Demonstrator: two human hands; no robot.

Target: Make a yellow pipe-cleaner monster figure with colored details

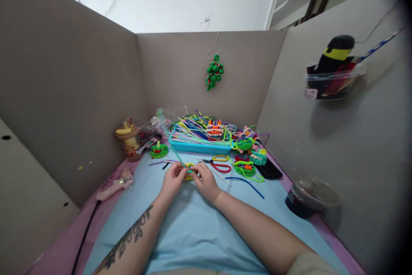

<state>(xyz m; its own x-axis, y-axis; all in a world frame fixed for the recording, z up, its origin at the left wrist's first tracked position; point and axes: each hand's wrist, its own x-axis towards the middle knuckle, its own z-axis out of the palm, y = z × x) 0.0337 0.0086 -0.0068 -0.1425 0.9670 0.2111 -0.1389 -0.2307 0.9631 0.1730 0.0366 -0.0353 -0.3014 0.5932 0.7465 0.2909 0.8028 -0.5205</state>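
Note:
Both my hands meet over the middle of the blue cloth. My left hand [175, 176] is closed, its thumb and fingertips pinching a teal pipe cleaner [178, 155] whose free end rises up and to the left. Opposite it, my right hand [205, 181] pinches the right side of a small yellow pipe-cleaner piece [188, 178] with teal strands across it. Fingers cover much of that piece. Just beyond my right hand lie red-handled scissors [220, 167] and yellow-handled scissors [220, 158]. A loose dark-blue pipe cleaner [246, 182] rests to the right.
A blue tray [199, 148] heaped with pipe cleaners stands at the back. Finished green figures [159, 150] sit left and right, near a phone [269, 169]. A glue gun [116, 187] and a cup [130, 142] are left; a tub [309, 197] is right. Grey panels surround the table.

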